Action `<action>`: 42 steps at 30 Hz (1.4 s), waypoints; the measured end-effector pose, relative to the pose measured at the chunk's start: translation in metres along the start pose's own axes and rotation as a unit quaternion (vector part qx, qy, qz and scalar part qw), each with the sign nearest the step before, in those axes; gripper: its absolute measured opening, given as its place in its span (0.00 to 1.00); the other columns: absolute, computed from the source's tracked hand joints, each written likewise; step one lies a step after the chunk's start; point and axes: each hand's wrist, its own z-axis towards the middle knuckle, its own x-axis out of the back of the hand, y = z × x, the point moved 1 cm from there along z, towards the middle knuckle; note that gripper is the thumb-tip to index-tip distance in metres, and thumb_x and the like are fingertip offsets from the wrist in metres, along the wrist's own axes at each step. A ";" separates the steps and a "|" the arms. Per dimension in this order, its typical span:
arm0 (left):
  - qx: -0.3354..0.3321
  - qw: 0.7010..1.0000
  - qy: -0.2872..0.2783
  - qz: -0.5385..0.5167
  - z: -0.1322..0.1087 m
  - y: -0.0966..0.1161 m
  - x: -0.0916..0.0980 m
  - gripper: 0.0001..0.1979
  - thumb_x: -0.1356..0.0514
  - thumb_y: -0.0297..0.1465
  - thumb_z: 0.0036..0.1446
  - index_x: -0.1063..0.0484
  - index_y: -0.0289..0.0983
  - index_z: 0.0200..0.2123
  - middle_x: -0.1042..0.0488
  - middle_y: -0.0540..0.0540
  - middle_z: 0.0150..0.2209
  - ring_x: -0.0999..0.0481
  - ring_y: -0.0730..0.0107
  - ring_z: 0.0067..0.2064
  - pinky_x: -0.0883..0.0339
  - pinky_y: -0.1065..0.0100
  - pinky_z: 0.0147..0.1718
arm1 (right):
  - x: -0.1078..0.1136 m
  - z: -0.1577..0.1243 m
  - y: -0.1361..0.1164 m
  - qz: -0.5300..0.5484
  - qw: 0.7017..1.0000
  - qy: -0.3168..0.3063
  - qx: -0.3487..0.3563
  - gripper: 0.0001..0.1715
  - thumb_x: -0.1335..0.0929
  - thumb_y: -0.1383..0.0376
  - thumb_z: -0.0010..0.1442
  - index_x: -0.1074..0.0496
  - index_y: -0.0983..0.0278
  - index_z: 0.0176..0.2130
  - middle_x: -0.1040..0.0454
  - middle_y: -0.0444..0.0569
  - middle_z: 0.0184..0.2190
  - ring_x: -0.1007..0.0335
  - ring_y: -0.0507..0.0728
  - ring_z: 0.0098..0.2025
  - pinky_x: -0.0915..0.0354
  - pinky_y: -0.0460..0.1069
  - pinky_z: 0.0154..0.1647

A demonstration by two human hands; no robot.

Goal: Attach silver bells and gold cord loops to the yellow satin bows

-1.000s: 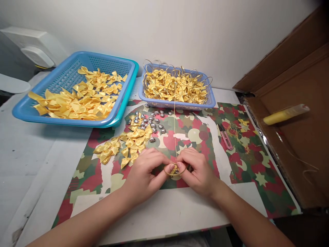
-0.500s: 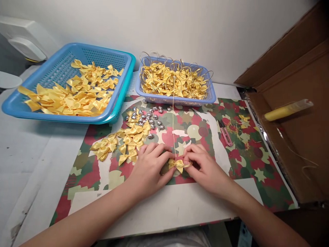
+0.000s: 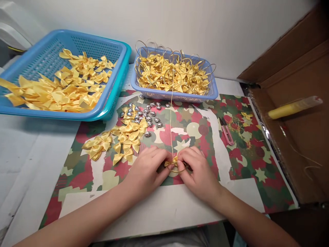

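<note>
Between my hands is a yellow satin bow (image 3: 174,160) with a gold wire ring (image 3: 177,171) against it. My left hand (image 3: 151,164) pinches the bow's left side between thumb and fingers. From the right, my right hand (image 3: 195,168) grips the bow and the ring, its fingertips hiding part of both. A thin pale cord (image 3: 171,127) runs from the bow up toward the basket at the back. Left of my hands lie loose yellow bows (image 3: 128,137) and several shiny silver beads (image 3: 149,115).
A large blue basket (image 3: 102,103) of yellow bows stands at the left. Behind, a smaller basket (image 3: 174,97) holds bows with gold rings. Pink thread snips (image 3: 227,133) and thread scraps lie at the right. A yellow thread spool (image 3: 293,108) sticks out from the cardboard wall (image 3: 303,151).
My right hand has moved left and closer to my left hand. The bow is more covered by my fingers, and the ring now shows below it. The view has shifted slightly.
</note>
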 end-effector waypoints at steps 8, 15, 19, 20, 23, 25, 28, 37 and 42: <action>-0.019 0.992 0.039 -0.122 0.001 0.002 0.006 0.07 0.41 0.22 0.58 0.26 0.38 0.36 0.24 0.48 0.33 0.24 0.71 0.35 0.30 0.71 0.34 | 0.001 0.001 0.000 0.049 0.998 0.030 0.015 0.10 0.39 0.71 0.62 0.37 0.63 0.28 0.30 0.47 0.31 0.40 0.56 0.36 0.43 0.52 0.37; -0.021 0.988 0.064 -0.141 0.002 0.001 0.005 0.09 0.41 0.18 0.54 0.27 0.37 0.33 0.21 0.49 0.32 0.22 0.73 0.33 0.28 0.74 0.32 | 0.000 0.000 0.000 0.055 0.998 0.035 0.012 0.10 0.38 0.72 0.60 0.38 0.63 0.27 0.30 0.47 0.31 0.41 0.56 0.37 0.43 0.52 0.37; 0.005 0.987 0.047 -0.152 0.001 0.001 0.005 0.06 0.40 0.21 0.55 0.27 0.37 0.33 0.22 0.47 0.33 0.22 0.71 0.35 0.27 0.72 0.33 | -0.001 0.001 0.000 0.054 0.998 0.041 0.011 0.10 0.38 0.72 0.60 0.37 0.63 0.27 0.29 0.47 0.31 0.40 0.57 0.37 0.43 0.52 0.38; 0.027 0.986 0.038 -0.161 0.001 0.001 0.005 0.05 0.39 0.22 0.55 0.27 0.37 0.34 0.22 0.47 0.34 0.22 0.71 0.34 0.27 0.71 0.32 | -0.001 0.001 0.001 0.055 0.997 0.044 0.012 0.10 0.38 0.72 0.60 0.37 0.63 0.28 0.29 0.47 0.31 0.41 0.56 0.37 0.43 0.52 0.38; 0.130 0.960 0.001 -0.248 0.002 -0.001 0.007 0.11 0.38 0.25 0.53 0.29 0.36 0.41 0.22 0.46 0.36 0.23 0.71 0.31 0.26 0.71 0.28 | -0.001 0.002 0.002 0.060 0.997 0.055 0.015 0.10 0.39 0.71 0.61 0.37 0.63 0.28 0.29 0.48 0.31 0.41 0.56 0.36 0.43 0.52 0.37; 0.198 0.927 -0.026 -0.317 0.003 -0.003 0.010 0.12 0.36 0.28 0.52 0.30 0.36 0.41 0.22 0.45 0.36 0.22 0.69 0.32 0.25 0.71 0.28 | -0.001 0.002 0.002 0.063 0.996 0.063 0.018 0.11 0.39 0.71 0.62 0.37 0.63 0.27 0.30 0.47 0.31 0.42 0.56 0.36 0.43 0.52 0.37; 0.253 0.898 -0.062 -0.353 0.006 -0.004 0.014 0.09 0.35 0.32 0.53 0.29 0.35 0.37 0.22 0.46 0.31 0.22 0.69 0.31 0.25 0.72 0.28 | -0.001 0.003 0.004 0.067 0.995 0.070 0.026 0.11 0.39 0.71 0.62 0.38 0.63 0.27 0.30 0.47 0.31 0.42 0.55 0.36 0.43 0.51 0.37; 0.203 0.930 -0.032 -0.304 0.005 0.001 0.011 0.05 0.39 0.28 0.57 0.23 0.37 0.33 0.21 0.50 0.29 0.23 0.75 0.29 0.31 0.78 0.26 | -0.005 0.004 0.006 0.044 0.997 0.059 0.035 0.10 0.38 0.71 0.60 0.37 0.63 0.27 0.30 0.46 0.30 0.41 0.55 0.36 0.43 0.52 0.38; 0.208 0.921 -0.030 -0.328 0.004 0.000 0.008 0.05 0.39 0.28 0.56 0.23 0.37 0.36 0.20 0.49 0.30 0.22 0.73 0.30 0.28 0.76 0.28 | -0.006 0.005 0.006 0.046 0.996 0.071 0.038 0.10 0.38 0.71 0.61 0.37 0.64 0.27 0.30 0.46 0.31 0.41 0.55 0.36 0.43 0.51 0.37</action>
